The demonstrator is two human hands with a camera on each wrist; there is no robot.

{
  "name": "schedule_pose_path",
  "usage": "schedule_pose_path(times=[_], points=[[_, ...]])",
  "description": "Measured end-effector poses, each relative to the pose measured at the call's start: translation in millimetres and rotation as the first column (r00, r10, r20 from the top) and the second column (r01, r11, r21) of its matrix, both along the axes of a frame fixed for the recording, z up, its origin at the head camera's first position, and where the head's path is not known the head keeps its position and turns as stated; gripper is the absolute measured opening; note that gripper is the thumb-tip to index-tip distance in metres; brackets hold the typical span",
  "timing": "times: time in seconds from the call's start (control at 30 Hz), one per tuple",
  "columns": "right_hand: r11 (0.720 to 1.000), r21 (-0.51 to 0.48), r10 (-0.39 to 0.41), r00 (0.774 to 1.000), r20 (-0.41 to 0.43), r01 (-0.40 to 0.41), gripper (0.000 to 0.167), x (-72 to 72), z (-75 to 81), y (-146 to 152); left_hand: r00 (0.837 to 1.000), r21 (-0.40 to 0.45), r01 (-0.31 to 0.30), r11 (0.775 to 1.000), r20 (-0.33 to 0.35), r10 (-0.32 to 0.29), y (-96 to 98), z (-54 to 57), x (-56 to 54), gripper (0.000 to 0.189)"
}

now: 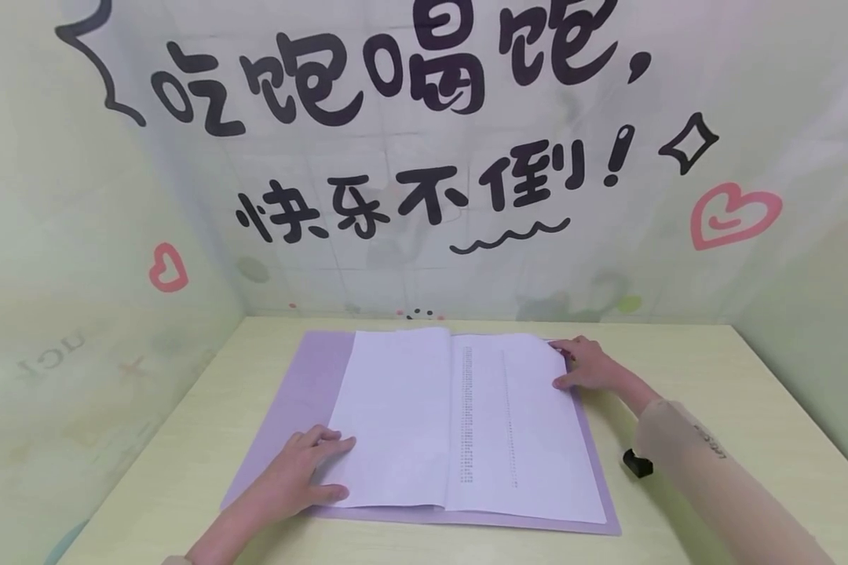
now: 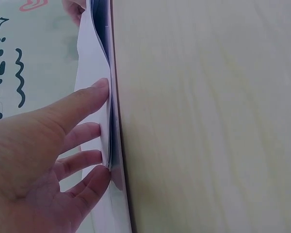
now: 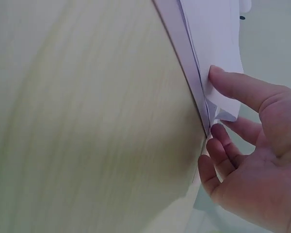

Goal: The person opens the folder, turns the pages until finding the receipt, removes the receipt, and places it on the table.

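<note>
A booklet with white pages lies open on the table, on a lilac cover (image 1: 318, 373) that shows at its left and along its edges. Its left page (image 1: 396, 416) looks blank; the right page (image 1: 554, 447) carries columns of small print. On the left page's lower outer part rests my left hand (image 1: 300, 471), fingers spread and fairly straight. In the left wrist view its thumb (image 2: 94, 94) touches the page edge. At the top right corner my right hand (image 1: 590, 365) pinches the bent-up page, thumb (image 3: 223, 80) in front and index finger behind.
A small black object (image 1: 638, 464) sits on the pale wood table (image 1: 735, 392) by the right sleeve (image 1: 714, 463). Printed curtains with large black characters surround the table at the back and sides. Something teal (image 1: 67, 541) shows at the lower left.
</note>
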State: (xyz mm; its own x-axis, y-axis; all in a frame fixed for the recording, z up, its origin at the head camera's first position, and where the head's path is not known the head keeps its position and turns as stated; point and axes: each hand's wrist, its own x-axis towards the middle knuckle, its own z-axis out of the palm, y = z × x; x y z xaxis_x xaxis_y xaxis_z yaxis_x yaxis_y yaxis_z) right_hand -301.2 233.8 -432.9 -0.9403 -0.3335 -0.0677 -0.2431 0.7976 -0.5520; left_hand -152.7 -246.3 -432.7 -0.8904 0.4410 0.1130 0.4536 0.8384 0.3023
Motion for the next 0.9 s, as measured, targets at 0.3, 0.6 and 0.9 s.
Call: schedule_pose_path(times=[0.3, 0.6, 0.9], points=[[0.983, -0.177, -0.029, 0.998, 0.060, 0.039, 0.087, 0.1, 0.1, 3, 1.000, -0.011, -0.005, 1.000, -0.001, 0.005, -0.4, -2.3, -0.3, 0.066], [0.937, -0.350, 0.016, 1.000, -0.002, -0.016, 0.052, 1.9, 24.9, 7, 0.999, -0.030, -0.032, 0.999, 0.013, 0.032, 3.6, 2.9, 2.0, 0.064], [0.947, -0.319, 0.038, 0.999, 0.024, -0.029, 0.048, -2.5, 56.3, 3, 0.995, -0.005, -0.072, 0.997, 0.072, 0.072, 8.4, 6.3, 5.7, 0.061]])
